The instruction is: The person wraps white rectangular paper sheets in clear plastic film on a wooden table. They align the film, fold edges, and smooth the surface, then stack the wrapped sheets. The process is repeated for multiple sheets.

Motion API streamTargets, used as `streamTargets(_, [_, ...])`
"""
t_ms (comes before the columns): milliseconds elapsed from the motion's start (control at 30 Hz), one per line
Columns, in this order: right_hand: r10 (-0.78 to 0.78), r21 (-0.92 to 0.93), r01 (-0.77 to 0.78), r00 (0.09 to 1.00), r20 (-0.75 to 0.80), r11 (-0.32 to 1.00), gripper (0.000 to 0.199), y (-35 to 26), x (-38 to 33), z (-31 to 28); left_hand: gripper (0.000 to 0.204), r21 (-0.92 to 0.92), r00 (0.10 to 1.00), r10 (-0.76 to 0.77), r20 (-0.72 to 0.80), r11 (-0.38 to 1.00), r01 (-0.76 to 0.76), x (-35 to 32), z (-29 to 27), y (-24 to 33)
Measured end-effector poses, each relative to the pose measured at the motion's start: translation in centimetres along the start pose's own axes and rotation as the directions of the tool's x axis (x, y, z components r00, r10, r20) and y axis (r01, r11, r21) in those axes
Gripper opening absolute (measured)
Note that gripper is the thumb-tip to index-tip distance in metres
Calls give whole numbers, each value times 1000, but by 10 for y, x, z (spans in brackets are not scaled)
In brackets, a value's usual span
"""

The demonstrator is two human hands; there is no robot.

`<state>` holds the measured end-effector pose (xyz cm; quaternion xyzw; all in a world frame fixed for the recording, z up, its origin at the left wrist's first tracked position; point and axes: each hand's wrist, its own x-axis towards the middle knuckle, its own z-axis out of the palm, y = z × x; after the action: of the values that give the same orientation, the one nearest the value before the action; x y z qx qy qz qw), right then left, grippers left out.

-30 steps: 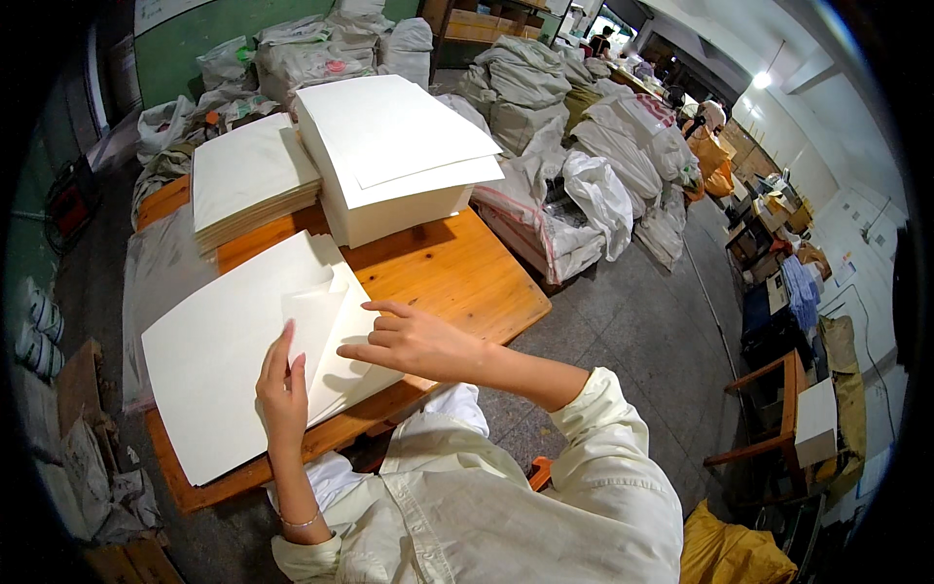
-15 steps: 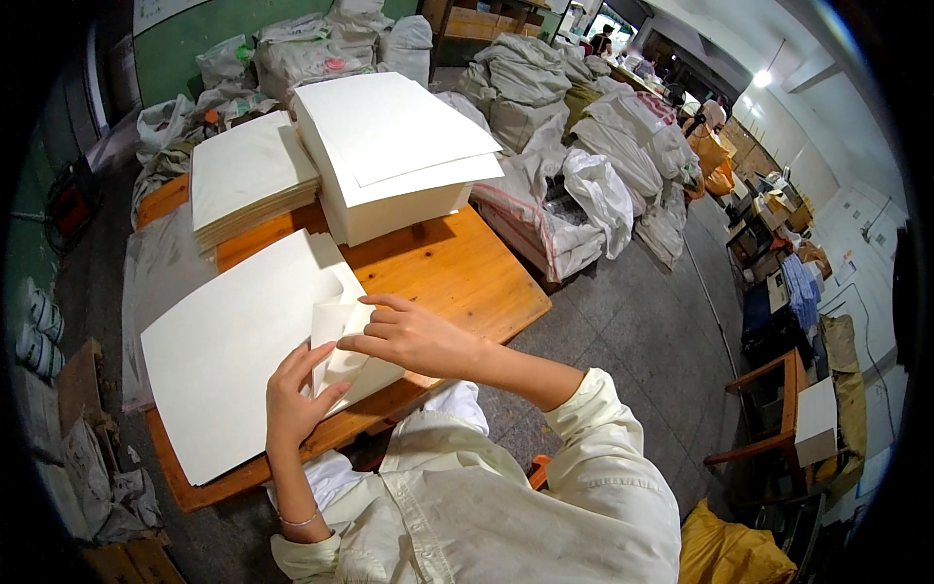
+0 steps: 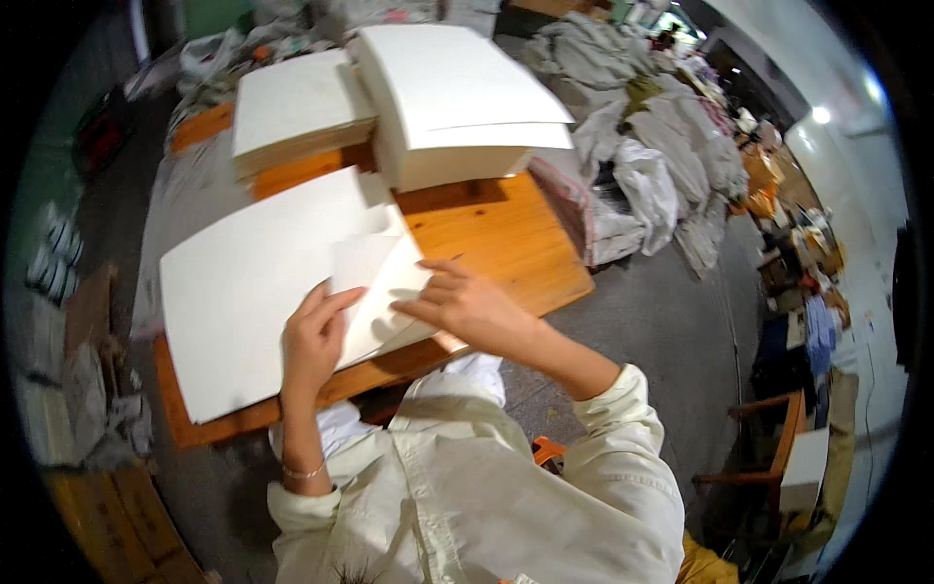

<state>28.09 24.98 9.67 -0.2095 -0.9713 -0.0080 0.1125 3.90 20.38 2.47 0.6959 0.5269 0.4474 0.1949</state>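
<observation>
Large white sheets of paper [image 3: 248, 292] lie in a layer on the wooden table in front of me. Their right side is turned back, forming a pale folded flap [image 3: 362, 261]. My left hand [image 3: 316, 336] pinches the lower edge of this flap between thumb and fingers. Over the right part of the sheets hovers my right hand [image 3: 457, 302], its fingers apart and nothing visible in them. Slight blur hides whether its fingertips touch the paper.
Behind the sheets stand a tall stack of white paper [image 3: 448, 161] and a lower stack [image 3: 306, 107], both on the wooden table [image 3: 530, 238]. White sacks [image 3: 647, 190] crowd the floor beyond. A wooden chair [image 3: 786, 443] stands at the right.
The view has shifted, so the table sits higher and farther right. My right hand has drawn away from my left, and the flap between them lies more open.
</observation>
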Motion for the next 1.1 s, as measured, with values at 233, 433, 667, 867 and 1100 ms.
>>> streamTargets(233, [19, 28, -17, 996, -87, 999, 35, -3, 8, -7, 57, -35, 995, 67, 75, 997, -64, 5, -2, 18])
streamTargets(433, [32, 55, -27, 995, -95, 998, 38, -2, 13, -8, 58, 1, 991, 21, 133, 1000, -21, 6, -6, 20])
streamTargets(667, [47, -58, -62, 975, -218, 996, 48, -12, 21, -17, 34, -47, 994, -92, 59, 994, 94, 3, -1, 13])
streamTargets(867, [63, 11, -63, 998, -27, 998, 53, -9, 4, -9, 33, -63, 995, -95, -25, 994, 94, 4, -7, 23])
streamTargets(1100, [58, 33, -58, 998, -16, 998, 50, -5, 0, -5, 45, 36, 991, 76, 107, 996, -80, 3, -4, 18])
